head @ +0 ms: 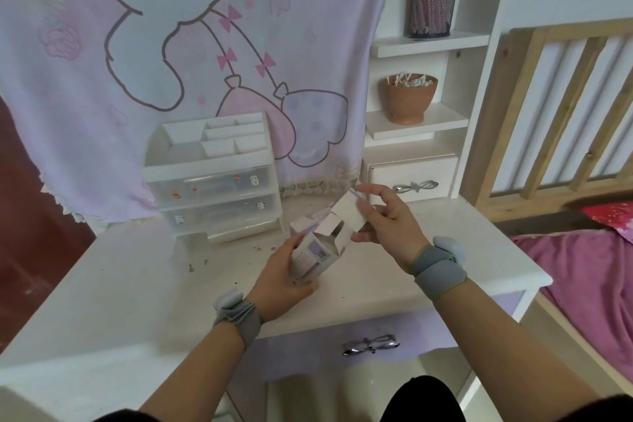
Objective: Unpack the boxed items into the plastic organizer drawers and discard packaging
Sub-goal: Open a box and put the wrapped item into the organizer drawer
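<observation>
Now over the white table [137, 291] near its front edge, left hand [279, 281] wrapped around a small box [317, 257] (barcode side up), right hand [387, 219] pinching its opened top flap, plastic drawer organizer [212, 178] along the table's back edge, drawers closed.

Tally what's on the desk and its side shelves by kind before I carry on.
Cardboard box, held in both hands: 1
Plastic organizer: 1
Mesh pen holder: 1
Brown bowl of cotton swabs: 1
Total: 4
</observation>
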Available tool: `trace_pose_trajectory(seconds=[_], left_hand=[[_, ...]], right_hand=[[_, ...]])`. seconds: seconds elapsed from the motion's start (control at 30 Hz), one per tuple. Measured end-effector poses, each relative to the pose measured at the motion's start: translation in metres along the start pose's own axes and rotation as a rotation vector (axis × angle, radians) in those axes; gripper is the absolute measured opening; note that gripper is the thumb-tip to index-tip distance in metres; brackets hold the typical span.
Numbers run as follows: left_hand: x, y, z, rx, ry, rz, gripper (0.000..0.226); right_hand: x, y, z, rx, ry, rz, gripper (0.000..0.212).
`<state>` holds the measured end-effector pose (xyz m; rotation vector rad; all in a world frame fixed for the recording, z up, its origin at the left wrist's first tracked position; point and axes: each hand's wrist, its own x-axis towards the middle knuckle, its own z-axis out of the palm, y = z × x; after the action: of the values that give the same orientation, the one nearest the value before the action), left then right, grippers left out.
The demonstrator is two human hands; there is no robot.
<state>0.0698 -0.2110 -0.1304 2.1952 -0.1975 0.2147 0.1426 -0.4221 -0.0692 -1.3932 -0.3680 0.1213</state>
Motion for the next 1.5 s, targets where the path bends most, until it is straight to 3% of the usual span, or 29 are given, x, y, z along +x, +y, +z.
trace_pose_trajectory(seconds=[0.1,0.27,0.47,0.6,0.67,0.77,0.83,0.9,1.0,1.07,1.17,1.23,1.5], left_hand=[[0.003,0.005,-0.009,-0.063,0.019,-0.025,0.071],[0.011,0.038,-0.028,-0.39,0.217,-0.026,0.04],[0.017,0.047,-0.046,-0.229,0.217,-0.002,0.043],[0.017,0.045,-0.048,-0.216,0.383,-0.023,0.02],[0.015,0.045,-0.048,-0.18,0.417,-0.024,0.001],[0.013,0.046,-0.044,-0.21,0.418,-0.05,0.02],[0.013,0.049,-0.041,-0.293,0.395,-0.09,0.024],[0.014,0.053,-0.038,-0.431,0.37,-0.156,0.024],[0.015,0.056,-0.034,-0.557,0.348,-0.218,0.022],[0.015,0.056,-0.033,-0.588,0.338,-0.237,0.02],[0.014,0.056,-0.031,-0.623,0.317,-0.264,0.019],[0.013,0.056,-0.029,-0.638,0.296,-0.272,0.021],[0.008,0.055,-0.02,-0.674,0.241,-0.244,0.022]], right_hand=[[0.002,0.0,0.004,-0.017,0.017,0.0,0.017],[0.004,0.001,0.015,0.039,0.005,0.051,0.016],[0.005,-0.004,0.026,0.087,-0.006,0.083,0.025],[0.005,-0.006,0.026,0.049,0.038,0.103,0.025],[0.004,-0.004,0.027,-0.177,0.091,0.027,0.025],[0.001,-0.001,0.023,-0.773,0.204,-0.205,0.026],[-0.003,-0.006,0.022,-0.926,0.167,-0.328,0.03],[-0.008,-0.012,0.023,-0.909,-0.014,-0.417,0.033],[-0.017,-0.018,0.025,-0.923,-0.214,-0.38,0.026],[-0.021,-0.019,0.023,-0.828,-0.213,-0.345,0.023],[-0.024,-0.019,0.017,-0.677,-0.163,-0.294,0.034],[-0.024,-0.016,0.013,-0.728,-0.099,-0.286,0.038],[-0.034,-0.01,0.01,-0.841,0.035,-0.222,0.016]])
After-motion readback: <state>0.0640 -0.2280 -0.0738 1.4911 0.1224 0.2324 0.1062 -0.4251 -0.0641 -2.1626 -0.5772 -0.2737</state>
